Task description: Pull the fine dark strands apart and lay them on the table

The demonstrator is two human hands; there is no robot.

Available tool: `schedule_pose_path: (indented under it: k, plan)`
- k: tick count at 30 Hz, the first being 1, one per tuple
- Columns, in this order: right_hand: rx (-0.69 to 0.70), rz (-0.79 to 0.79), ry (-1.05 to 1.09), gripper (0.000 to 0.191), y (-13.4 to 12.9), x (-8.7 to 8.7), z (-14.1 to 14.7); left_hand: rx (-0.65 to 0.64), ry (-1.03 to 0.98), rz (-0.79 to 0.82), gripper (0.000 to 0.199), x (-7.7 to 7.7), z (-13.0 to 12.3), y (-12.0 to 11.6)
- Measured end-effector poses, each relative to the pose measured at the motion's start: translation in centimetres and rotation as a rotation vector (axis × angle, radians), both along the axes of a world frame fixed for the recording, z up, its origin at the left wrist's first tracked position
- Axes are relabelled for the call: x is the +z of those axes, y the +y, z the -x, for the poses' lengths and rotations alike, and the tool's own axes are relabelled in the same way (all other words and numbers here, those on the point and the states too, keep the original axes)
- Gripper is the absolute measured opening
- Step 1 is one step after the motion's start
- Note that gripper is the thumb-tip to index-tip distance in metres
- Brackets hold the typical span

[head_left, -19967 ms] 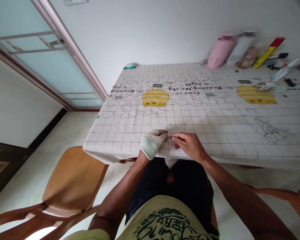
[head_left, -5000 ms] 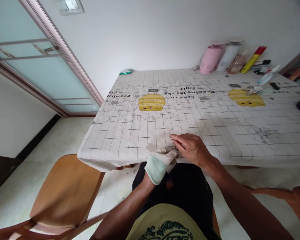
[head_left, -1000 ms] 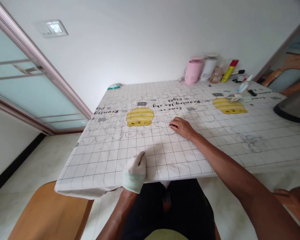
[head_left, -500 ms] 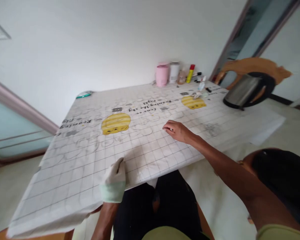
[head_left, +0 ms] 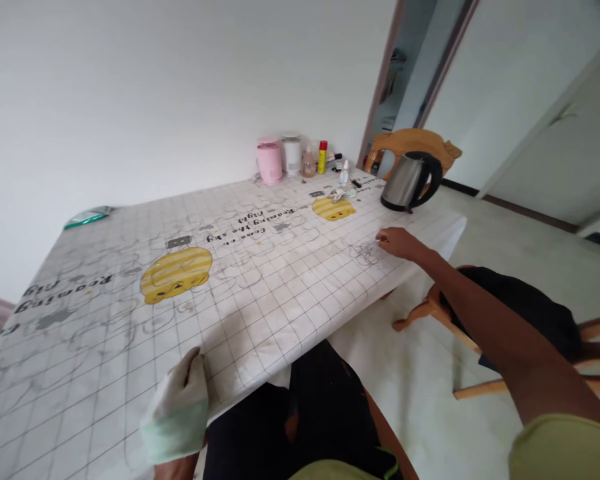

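Observation:
My left hand (head_left: 180, 393), in a white work glove with a mint cuff, rests by the table's near edge. Its fingers are curled inward, and whatever they may hold is hidden. My bare right hand (head_left: 397, 242) is over the right part of the table, its fingers pressed together. A small pale spot shows at its fingertips, too small to name. Just left of those fingertips lies a loose tangle of thin grey strands (head_left: 364, 253). Under both hands spreads a white checked tablecloth (head_left: 280, 287) printed with yellow striped bears and lettering.
An electric kettle (head_left: 403, 183) stands near the table's right end. Along the back are a pink canister (head_left: 270, 162), a white canister (head_left: 291, 155), a yellow can with red cap (head_left: 323, 158) and a small white bottle (head_left: 344, 173). A wooden chair (head_left: 420, 141) stands behind the kettle.
My view has turned to the right. My right hand has moved right across the tablecloth to beside the tangle of strands. My left hand keeps its curled pose near the table's edge.

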State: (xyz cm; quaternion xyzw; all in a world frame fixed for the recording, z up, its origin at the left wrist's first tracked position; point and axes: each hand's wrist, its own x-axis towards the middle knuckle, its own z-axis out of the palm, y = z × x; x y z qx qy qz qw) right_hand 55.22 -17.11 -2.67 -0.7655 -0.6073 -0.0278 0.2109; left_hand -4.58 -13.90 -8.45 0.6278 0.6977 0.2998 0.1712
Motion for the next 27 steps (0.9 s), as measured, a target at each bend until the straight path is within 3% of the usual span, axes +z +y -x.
schedule_pose_path:
  k: [3,7,10,13,18,27]
  plan:
    - [-0.034,0.089,0.020,0.013,1.9,-0.2,1.5,-0.026,0.009,0.022,0.040,0.1,0.1,0.1]
    - [-0.199,0.210,0.101,0.015,6.4,-0.3,3.6,-0.049,0.035,0.018,0.038,0.3,0.3,0.2]
    - [-0.310,0.297,0.192,0.028,9.5,0.0,4.2,-0.068,0.049,0.065,0.041,0.6,0.3,0.3]
    - [-0.361,0.327,0.286,0.030,10.9,0.5,4.0,-0.039,0.053,0.114,0.046,1.0,-0.1,0.2]
    - [-0.312,0.231,0.475,0.013,9.6,1.6,2.3,-0.008,0.055,0.137,0.049,1.3,-0.6,0.0]
    - [-0.214,-0.100,0.856,0.021,4.3,1.1,0.0,-0.080,0.067,0.123,0.048,0.7,0.0,0.5]
